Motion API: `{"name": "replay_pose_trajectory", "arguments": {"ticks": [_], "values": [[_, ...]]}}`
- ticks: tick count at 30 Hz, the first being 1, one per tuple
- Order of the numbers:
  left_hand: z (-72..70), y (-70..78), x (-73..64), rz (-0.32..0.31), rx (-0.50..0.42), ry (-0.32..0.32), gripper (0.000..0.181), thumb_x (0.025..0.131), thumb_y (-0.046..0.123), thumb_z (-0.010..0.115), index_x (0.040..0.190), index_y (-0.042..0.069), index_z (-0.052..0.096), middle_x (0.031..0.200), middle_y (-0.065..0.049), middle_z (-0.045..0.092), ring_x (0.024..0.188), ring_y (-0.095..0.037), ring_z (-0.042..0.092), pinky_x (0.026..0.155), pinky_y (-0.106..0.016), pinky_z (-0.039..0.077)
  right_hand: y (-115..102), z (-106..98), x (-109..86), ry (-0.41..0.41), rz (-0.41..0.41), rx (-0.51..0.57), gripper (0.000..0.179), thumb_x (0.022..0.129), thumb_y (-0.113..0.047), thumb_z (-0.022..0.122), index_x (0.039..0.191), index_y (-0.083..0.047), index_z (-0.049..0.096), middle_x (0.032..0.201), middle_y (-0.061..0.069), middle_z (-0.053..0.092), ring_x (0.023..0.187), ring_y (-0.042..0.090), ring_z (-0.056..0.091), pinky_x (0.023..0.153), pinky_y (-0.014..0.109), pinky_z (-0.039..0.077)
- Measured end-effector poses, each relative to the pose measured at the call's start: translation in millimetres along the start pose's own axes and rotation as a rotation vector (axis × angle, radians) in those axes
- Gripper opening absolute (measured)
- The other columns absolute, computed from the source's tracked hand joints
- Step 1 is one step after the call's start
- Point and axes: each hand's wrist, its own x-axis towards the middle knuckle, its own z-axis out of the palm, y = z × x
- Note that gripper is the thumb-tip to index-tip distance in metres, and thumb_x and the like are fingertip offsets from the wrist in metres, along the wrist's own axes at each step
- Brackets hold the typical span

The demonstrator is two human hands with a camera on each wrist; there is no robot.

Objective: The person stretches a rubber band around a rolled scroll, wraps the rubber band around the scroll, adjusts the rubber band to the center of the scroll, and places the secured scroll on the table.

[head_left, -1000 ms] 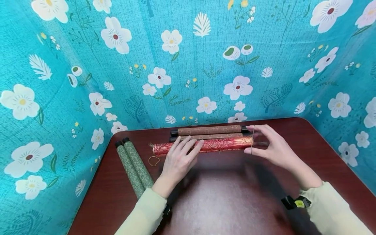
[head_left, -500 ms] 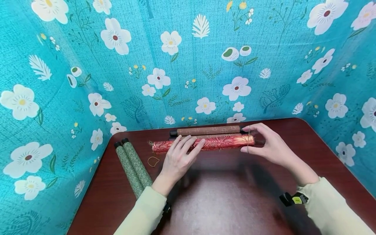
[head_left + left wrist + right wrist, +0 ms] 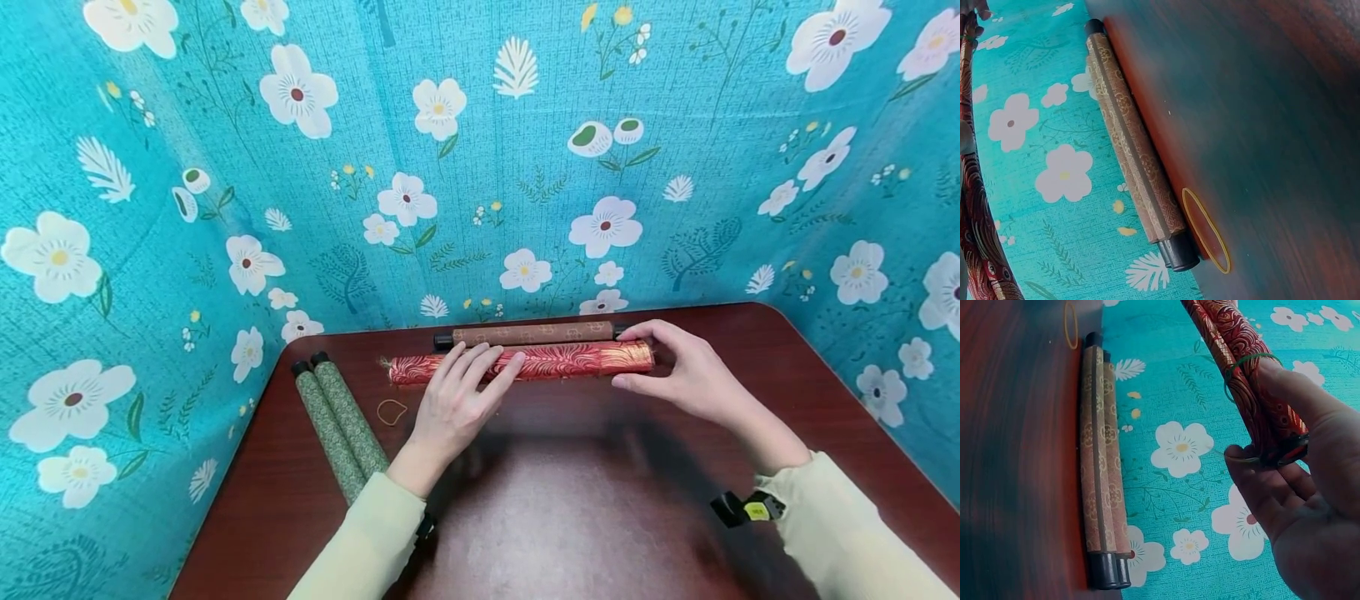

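Two red-and-gold patterned scrolls [image 3: 562,362] lie side by side, raised off the table in the head view. My left hand [image 3: 453,408] grips them left of their middle, fingers over the top. Around their right end my right hand [image 3: 678,362] curves its thumb and fingers. In the right wrist view, a thin green rubber band [image 3: 1249,357] loops round the scrolls, with the right thumb [image 3: 1297,387] pressing on it and the fingertips curled at the dark end. That band is hard to make out in the head view.
Two brown scrolls [image 3: 532,333] with black ends lie along the table's back edge, partly hidden. Two green scrolls [image 3: 341,425] lie at the left. Near them a yellow rubber band [image 3: 1211,224] rests on the table. A flowered teal cloth [image 3: 480,150] rises behind.
My right hand has moved slightly left, carrying the rubber band from beyond the red scrolls' right end onto them. The left hand has kept its hold almost in place.
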Motion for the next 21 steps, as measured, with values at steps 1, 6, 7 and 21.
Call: {"name": "replay_pose_trajectory", "arguments": {"ticks": [1,6,7,21], "values": [[-0.2,-0.2,0.1,0.001,0.0,-0.003,0.035,0.112,0.02,0.054,0.144,0.018,0.068,0.128,-0.013,0.072,0.118,-0.031,0.071,0.112,-0.051,0.051,0,0,-0.3,0.003,-0.007,-0.001,0.058,0.08,-0.016,0.096,0.131,-0.012,0.067,0.12,0.006,0.07,0.09,0.005,0.069,0.077,0.018,0.059],[-1.0,-2.0,-0.1,0.003,0.005,-0.014,0.036,0.111,0.02,0.054,0.144,0.018,0.067,0.128,-0.013,0.072,0.118,-0.031,0.071,0.112,-0.051,0.052,3,-1,-0.5,0.076,-0.093,-0.03,0.057,0.081,-0.008,0.094,0.132,-0.01,0.068,0.126,0.008,0.065,0.102,0.002,0.062,0.088,0.01,0.051],[-1.1,-2.3,0.0,0.003,0.007,-0.018,0.036,0.111,0.02,0.054,0.144,0.018,0.067,0.129,-0.013,0.072,0.119,-0.031,0.071,0.112,-0.051,0.052,4,-2,-0.9,0.097,-0.106,-0.039,0.057,0.081,-0.007,0.093,0.132,-0.009,0.068,0.126,0.008,0.065,0.104,0.004,0.061,0.091,0.009,0.048],[-0.9,-6.7,2.6,-0.01,0.038,-0.031,0.05,0.097,0.018,0.08,0.145,0.017,0.066,0.129,-0.014,0.072,0.119,-0.032,0.071,0.111,-0.052,0.052,-7,4,-21.3,0.332,-0.322,-0.181,0.037,0.073,0.002,0.092,0.105,-0.009,0.077,0.088,-0.008,0.066,0.081,0.002,0.058,0.075,0.009,0.048]]}}
